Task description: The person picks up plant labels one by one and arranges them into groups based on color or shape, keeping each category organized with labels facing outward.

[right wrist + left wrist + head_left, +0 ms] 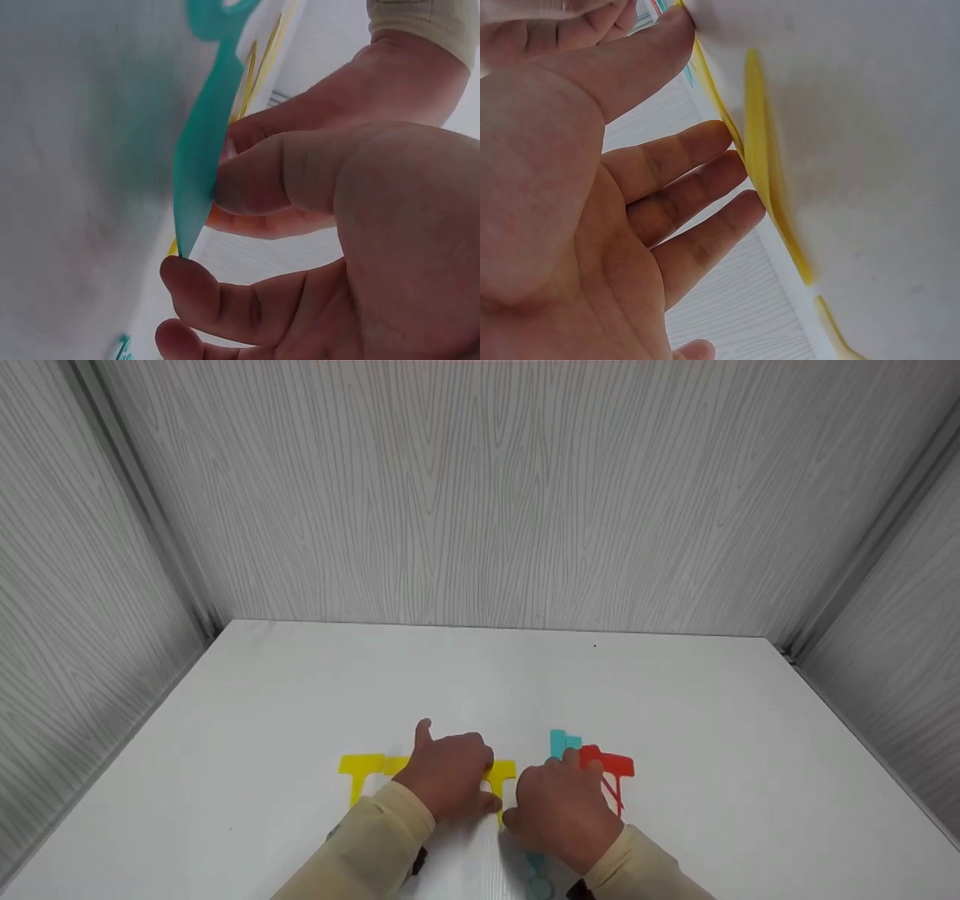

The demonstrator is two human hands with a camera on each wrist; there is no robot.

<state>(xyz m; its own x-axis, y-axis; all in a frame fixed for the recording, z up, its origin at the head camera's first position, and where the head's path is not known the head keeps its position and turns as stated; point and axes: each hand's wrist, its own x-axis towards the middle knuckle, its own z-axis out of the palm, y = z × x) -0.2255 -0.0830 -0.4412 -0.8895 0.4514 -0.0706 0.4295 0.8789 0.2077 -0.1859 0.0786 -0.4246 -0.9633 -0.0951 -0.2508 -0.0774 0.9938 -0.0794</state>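
Yellow T-shaped plastic plant labels (pixel 363 766) lie in a row on the white table. Over this row is my left hand (pixel 452 775), its fingertips and thumb touching a yellow label (pixel 501 770); in the left wrist view the fingers extend fairly straight against the thin yellow label (pixel 757 142). My right hand (pixel 561 808) pinches a flat teal tag (pixel 201 150) by its edges between thumb and index finger. That tag has a ring-shaped end (pixel 540 888). Red T-shaped labels (pixel 618 765) lie just right of the right hand, partly hidden by it.
More teal pieces (pixel 566 741) lie beyond the right hand's fingers. The white tabletop (pixel 315 682) runs back to a pale wood-grain panel (pixel 480 495). Similar panels stand on the left (pixel 82 585) and right (pixel 892 645).
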